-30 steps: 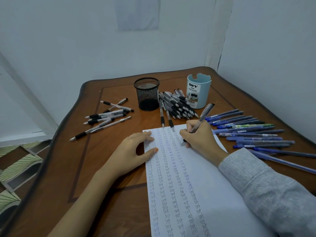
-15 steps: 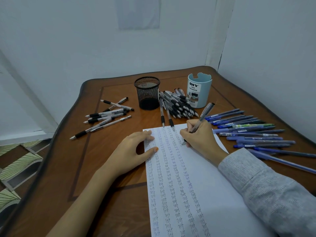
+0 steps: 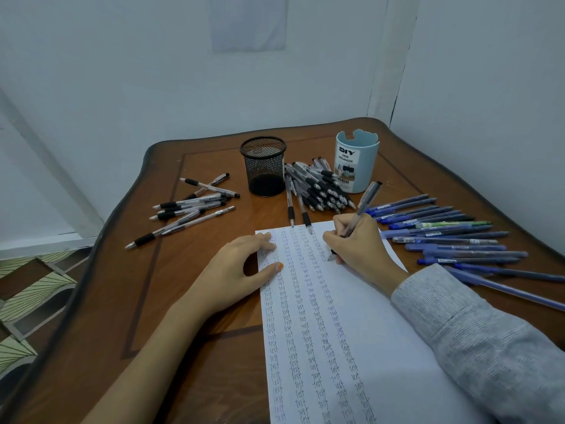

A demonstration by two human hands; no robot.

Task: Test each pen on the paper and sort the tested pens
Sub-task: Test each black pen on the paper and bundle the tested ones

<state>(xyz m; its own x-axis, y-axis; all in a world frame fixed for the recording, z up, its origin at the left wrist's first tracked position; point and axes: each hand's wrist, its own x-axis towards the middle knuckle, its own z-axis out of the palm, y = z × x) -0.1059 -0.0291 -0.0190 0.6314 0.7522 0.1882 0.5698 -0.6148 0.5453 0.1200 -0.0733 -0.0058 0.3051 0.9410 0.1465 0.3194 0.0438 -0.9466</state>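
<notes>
Writing as a second ago, hardly moved: right hand (image 3: 357, 243) grasping a clear pen (image 3: 363, 203), tip on the paper (image 3: 382, 332) near its far edge. Left hand (image 3: 232, 270) flat, fingers released, pressing the paper's left edge. Probably mid-test, with sorting of this pen yet to come. Counted: one mesh cup (image 3: 263, 166), one blue organizer (image 3: 356, 160), about seven black pens (image 3: 189, 209) toward the table's left edge, a dozen or more blue pens (image 3: 452, 237) along its right edge.

The light blue desk organizer cup (image 3: 357, 162) carries a white label reading "DIY DESK ORGANIZER", with a barcode lower down whose digits are too small to read. The paper (image 3: 367, 316) is covered in handwritten columns repeating the word "test".
</notes>
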